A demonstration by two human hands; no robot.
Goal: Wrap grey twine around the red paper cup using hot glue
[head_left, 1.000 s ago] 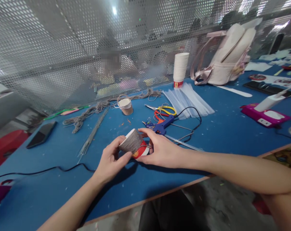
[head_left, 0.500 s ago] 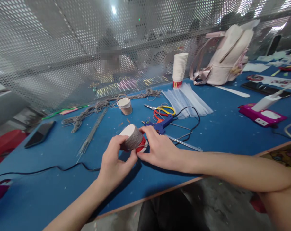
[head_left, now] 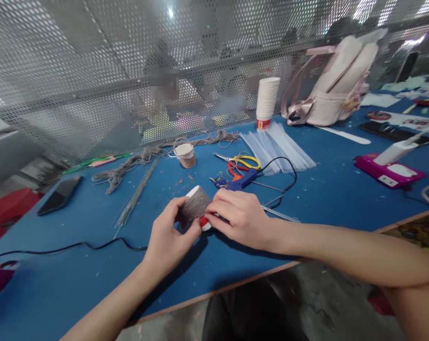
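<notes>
A paper cup (head_left: 196, 202), wound with grey cord over much of its side, lies tilted between my hands above the blue table. Its white base faces up and left, and some red shows near the rim. My left hand (head_left: 172, 232) grips the cup from the left, thumb near the red part. At the rim end, my right hand (head_left: 234, 215) has its fingers pinched together against the cup; what they pinch is too small to make out. Just behind my right hand lies a blue glue gun (head_left: 242, 182).
Behind are scissors (head_left: 250, 163), a small covered cup (head_left: 186, 155), grey cord (head_left: 117, 175) and clear strips (head_left: 278, 149). A cup stack (head_left: 267, 102) and a pink backpack (head_left: 330, 94) stand farther back. A phone (head_left: 60, 195) lies left; a purple power strip (head_left: 388, 169) is right.
My right hand has drawn its fingers together at the rim, where they were spread around the cup. The cup has turned slightly and shows more of its cord-wound side.
</notes>
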